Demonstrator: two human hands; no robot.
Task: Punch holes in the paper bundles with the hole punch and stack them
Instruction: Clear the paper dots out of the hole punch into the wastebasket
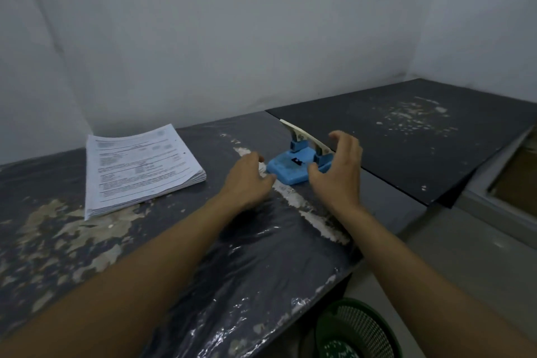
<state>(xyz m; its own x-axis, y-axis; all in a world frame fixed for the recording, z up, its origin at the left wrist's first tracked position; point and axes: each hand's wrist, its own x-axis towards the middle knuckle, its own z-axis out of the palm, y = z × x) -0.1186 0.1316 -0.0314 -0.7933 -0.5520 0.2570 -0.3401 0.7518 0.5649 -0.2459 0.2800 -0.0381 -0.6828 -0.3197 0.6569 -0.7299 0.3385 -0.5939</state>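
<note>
Neither grip holds anything: the left hand (247,176) hovers with loosely spread fingers just beside the near-left corner of the hole punch (293,167), and the right hand (338,166) is cupped wide at its right end, thumb low by the base and fingers arched above the lever, apparently not yet clasping it (whether a fingertip grazes the plastic is too blurred to tell). Nearest the camera, a green mesh basket (359,328) sits on the floor below the front edge of the surface (203,270), whose dark covering is scuffed and peeling in pale patches. Further in, between the two hands, the blue punch rests on the surface with its pale lever raised and nothing visible in its slot. Well to the left and a little further back lies the stack of paper bundles (139,166), printed sheets squared up roughly and lying flat near the wall; a small dark dot near the far right edge of the top sheet may be a punched hole, though it is too small to be sure. Judging from this, the hands seem to be reaching to take or reposition the punch, and how many bundles are already punched cannot be read from here. A second dark board (406,131) lies beyond, to the right.
</note>
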